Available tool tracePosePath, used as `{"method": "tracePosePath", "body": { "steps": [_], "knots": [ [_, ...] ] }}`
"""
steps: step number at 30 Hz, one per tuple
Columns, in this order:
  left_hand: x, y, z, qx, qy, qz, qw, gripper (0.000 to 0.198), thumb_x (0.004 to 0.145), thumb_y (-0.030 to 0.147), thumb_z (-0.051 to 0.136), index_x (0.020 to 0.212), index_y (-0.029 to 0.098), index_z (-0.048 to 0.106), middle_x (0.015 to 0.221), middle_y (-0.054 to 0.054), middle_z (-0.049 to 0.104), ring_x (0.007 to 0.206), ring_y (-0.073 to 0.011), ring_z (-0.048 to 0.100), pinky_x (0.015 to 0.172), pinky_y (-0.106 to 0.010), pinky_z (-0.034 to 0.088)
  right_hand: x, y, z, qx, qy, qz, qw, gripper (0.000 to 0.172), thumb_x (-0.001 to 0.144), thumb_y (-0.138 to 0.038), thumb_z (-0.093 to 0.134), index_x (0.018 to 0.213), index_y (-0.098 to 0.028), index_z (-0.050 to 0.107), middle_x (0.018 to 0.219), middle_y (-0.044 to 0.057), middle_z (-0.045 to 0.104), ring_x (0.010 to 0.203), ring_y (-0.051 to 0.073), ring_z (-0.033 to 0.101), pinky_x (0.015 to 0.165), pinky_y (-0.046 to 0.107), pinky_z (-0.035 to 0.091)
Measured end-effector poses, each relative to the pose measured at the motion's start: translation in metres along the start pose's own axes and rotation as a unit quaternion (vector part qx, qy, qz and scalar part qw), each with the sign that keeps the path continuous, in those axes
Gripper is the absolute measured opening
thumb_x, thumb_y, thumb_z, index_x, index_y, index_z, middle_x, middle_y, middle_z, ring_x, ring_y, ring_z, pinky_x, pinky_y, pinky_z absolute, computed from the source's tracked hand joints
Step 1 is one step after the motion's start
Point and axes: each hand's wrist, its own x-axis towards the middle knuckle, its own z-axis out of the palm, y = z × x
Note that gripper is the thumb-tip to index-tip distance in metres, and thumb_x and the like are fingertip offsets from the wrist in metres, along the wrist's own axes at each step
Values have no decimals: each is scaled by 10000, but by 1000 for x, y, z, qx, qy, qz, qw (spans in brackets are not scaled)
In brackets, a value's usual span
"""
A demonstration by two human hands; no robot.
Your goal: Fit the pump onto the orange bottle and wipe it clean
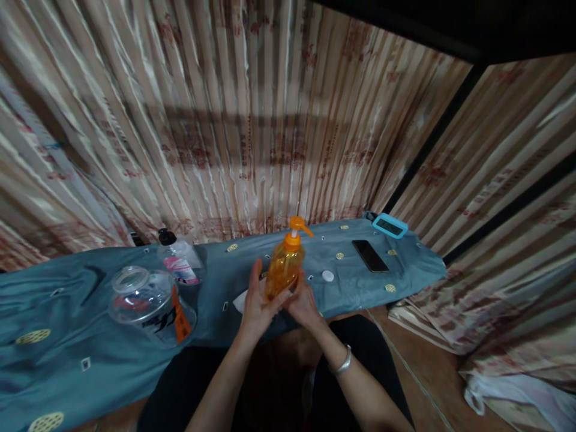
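An orange see-through pump bottle point(285, 267) is held up in front of me over the cloth, its orange pump head on top and its spout pointing right. My left hand point(257, 300) grips its left side and lower part, thumb raised along it. Around the lower right side, my right hand point(302, 300) also holds the bottle, with a silver bracelet on that wrist. Behind my left hand a white piece point(240, 301) lies partly hidden on the cloth. To the right is a small white round disc point(327, 276).
The blue-green patterned cloth point(216, 324) covers a long surface. On the left stand a large clear plastic jar point(153, 306) and a clear bottle with a black cap point(180, 258). A dark phone point(369, 256) and a blue-framed digital clock point(389, 226) are at right. Curtains point(252, 150) hang behind.
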Motion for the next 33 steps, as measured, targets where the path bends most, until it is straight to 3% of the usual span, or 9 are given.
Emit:
{"method": "tracePosePath", "body": {
  "steps": [2,6,13,33],
  "knots": [
    [-2,-7,-1,24,-2,-2,1000,807,748,450,687,1437,209,346,1539,-163,369,1441,-305,335,1185,-533,264,14,7,-8,-27,28,33,999,388,921,-359,609,1260,-181,541,1116,59,664,916,189,675,802,404,573],
    [-3,-23,-6,74,-6,27,997,621,795,386,627,1360,194,456,1455,-148,483,1384,-289,426,1170,-532,301,48,21,-24,-83,67,83,991,374,914,-362,618,1234,-179,558,1128,61,656,936,196,667,807,414,569],
    [-2,-28,-9,99,3,38,994,580,776,372,641,1319,214,510,1406,-128,531,1336,-290,479,1139,-510,362,95,43,-35,-135,87,113,980,377,916,-355,616,1246,-184,555,1190,71,641,994,210,659,852,435,556],
    [-11,-36,-10,128,-20,27,991,624,775,341,643,1357,173,493,1433,-164,505,1352,-319,456,1140,-537,341,150,78,-29,-151,138,78,976,383,917,-359,613,1254,-187,554,1234,79,625,1036,222,647,880,454,546]
  ]
}}
